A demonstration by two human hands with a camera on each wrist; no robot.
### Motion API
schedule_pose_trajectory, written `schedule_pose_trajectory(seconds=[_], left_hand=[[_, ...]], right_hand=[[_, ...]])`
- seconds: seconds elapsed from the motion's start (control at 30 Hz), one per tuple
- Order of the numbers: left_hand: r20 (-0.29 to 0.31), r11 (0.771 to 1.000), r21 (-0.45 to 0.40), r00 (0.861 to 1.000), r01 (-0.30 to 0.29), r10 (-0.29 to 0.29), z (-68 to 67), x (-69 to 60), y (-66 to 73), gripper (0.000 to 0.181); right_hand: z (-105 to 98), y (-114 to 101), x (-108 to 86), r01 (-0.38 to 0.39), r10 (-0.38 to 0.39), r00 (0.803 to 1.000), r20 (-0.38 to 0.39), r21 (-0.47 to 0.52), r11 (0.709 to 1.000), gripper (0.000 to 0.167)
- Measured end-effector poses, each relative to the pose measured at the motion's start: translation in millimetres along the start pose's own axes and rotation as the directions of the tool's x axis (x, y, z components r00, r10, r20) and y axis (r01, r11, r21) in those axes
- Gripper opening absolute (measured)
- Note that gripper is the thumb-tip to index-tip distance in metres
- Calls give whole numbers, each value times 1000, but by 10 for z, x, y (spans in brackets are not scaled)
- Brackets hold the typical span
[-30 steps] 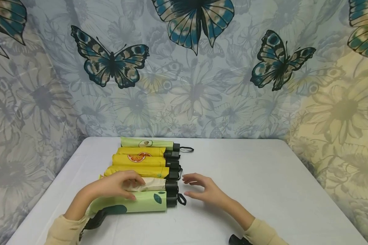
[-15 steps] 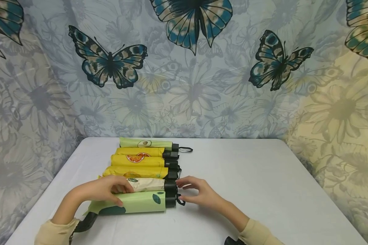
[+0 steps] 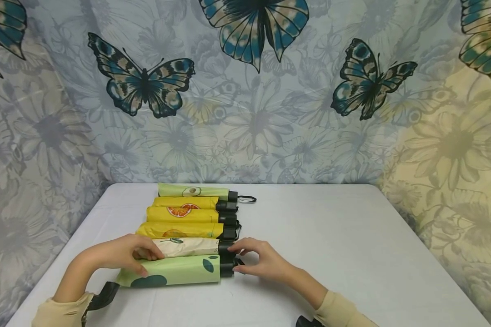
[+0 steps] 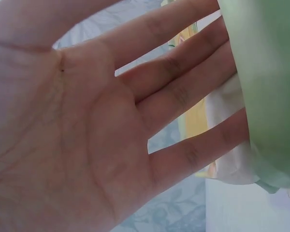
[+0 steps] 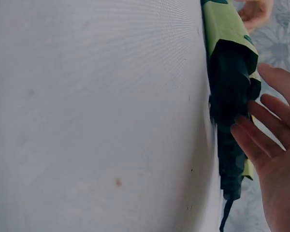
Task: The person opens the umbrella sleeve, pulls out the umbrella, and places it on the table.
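Observation:
Several folded umbrellas lie side by side on the table. Nearest is a light green umbrella [image 3: 188, 270] with dark leaf prints; behind it lies a cream umbrella [image 3: 192, 246]. My left hand [image 3: 120, 254] rests at the left part of the green umbrella, thumb on its top and fingers at its far side. In the left wrist view those fingers look fairly straight, their tips hidden behind green fabric. My right hand [image 3: 266, 261] is at the black handle ends [image 3: 227, 267] of the two near umbrellas, fingers and thumb spread; its fingertips appear to touch them.
Behind these lie yellow umbrellas [image 3: 182, 215], and a green one [image 3: 194, 190] with an avocado print and wrist loop is at the back. The white table [image 3: 331, 236] extends to the right. A butterfly-print cloth [image 3: 262, 122] hangs behind the table.
My left hand has slid left along the green umbrella, uncovering more of the cream one. My right hand has moved left from beside the handles up to them. The umbrellas have hardly moved.

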State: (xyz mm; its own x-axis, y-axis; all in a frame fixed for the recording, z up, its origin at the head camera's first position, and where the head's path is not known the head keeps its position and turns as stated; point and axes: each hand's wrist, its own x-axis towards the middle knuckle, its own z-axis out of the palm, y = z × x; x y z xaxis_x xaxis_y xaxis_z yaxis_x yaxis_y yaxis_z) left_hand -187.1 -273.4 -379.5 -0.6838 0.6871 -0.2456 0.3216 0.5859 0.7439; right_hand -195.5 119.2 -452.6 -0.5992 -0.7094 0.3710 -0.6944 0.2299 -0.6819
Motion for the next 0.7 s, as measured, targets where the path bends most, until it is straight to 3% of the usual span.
schedule_pose_trajectory(seconds=[0.3,0.57,0.7], left_hand=[[-12,1000,20,1000,4,-4,-3,2,-3,42],[5,1000,-9,1000,-9,9,-6,8,-26,43],[1,1000,14,1000,-16,16,6,25,-22,42]], right_hand=[[31,-73,28,-114,119,989,91,-60,992,45],[90,-131,83,-82,113,987,118,-236,968,42],[115,-145,104,-126,166,976,138,-260,957,41]])
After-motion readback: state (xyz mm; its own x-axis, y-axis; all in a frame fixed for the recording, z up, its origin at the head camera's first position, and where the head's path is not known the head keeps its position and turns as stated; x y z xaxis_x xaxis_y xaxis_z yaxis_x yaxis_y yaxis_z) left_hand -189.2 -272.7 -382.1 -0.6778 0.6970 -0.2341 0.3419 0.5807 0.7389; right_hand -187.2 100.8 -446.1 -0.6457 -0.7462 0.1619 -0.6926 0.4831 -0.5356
